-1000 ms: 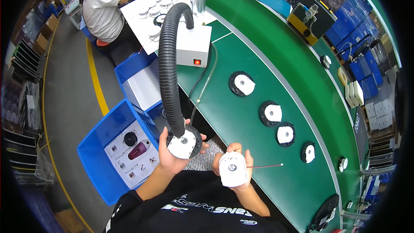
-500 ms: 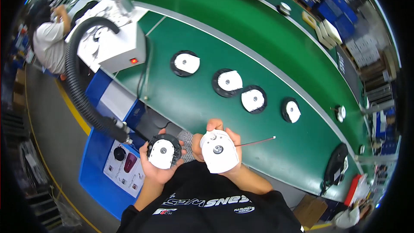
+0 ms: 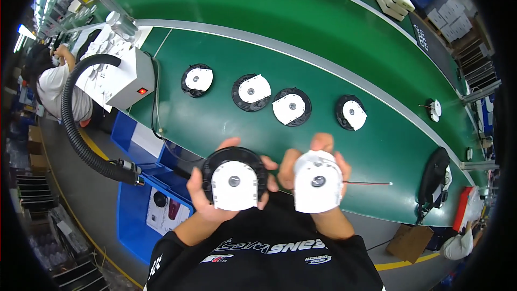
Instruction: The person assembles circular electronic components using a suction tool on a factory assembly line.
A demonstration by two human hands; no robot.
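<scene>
My left hand (image 3: pixel 202 196) grips a round black ring with a white motor-like part (image 3: pixel 233 182) set in it, held up near my chest. My right hand (image 3: pixel 323 156) holds a second white part (image 3: pixel 318 182) without a black ring; a thin red wire (image 3: pixel 369 183) trails from it to the right. The two parts are side by side, a little apart. Both hands hover over the near edge of the green conveyor belt (image 3: pixel 301 37).
Several black discs with white parts (image 3: pixel 291 106) lie in a row on the belt. A white box with a red light (image 3: pixel 126 78) and a black hose (image 3: pixel 81 140) stand at left, above blue bins (image 3: pixel 134 210). Another person (image 3: pixel 51 83) works at far left.
The view has shifted, bringing my hands and both parts closer and more central. The hands sit closer together, and the hose has moved off to the left.
</scene>
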